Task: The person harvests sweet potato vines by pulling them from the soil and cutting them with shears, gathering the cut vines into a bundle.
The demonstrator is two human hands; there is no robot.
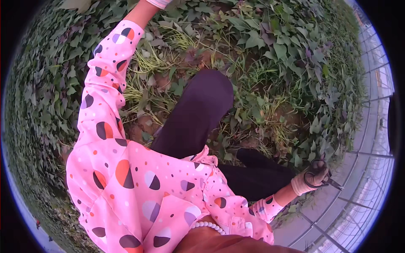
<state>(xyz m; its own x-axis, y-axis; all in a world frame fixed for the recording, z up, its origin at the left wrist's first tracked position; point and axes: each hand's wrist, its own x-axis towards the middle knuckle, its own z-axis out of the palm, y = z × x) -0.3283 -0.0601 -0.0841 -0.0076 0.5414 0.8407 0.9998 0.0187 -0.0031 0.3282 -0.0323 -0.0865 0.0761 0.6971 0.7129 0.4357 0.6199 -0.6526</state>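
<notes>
My left arm in a pink dotted sleeve stretches away to the top edge. Of my left hand point(159, 2) only the pale glove cuff shows there, and its fingers lie outside the picture. Leafy vines point(181, 38) with purple-green leaves and pale stems spread beneath that arm. At the right side my right hand point(315, 175), in a dirty light glove, is closed around a pair of dark-handled scissors point(335, 183). The scissor blades point right, over the grey paved strip. The fingers are partly hidden by the handles.
My bent knee point(206, 101) in dark trousers rests among the vines. Patches of brown soil point(162, 82) show between stems. A dense leafy bed point(42, 105) runs along the left. A grey paved strip point(354, 168) with a metal frame or railing lies at right.
</notes>
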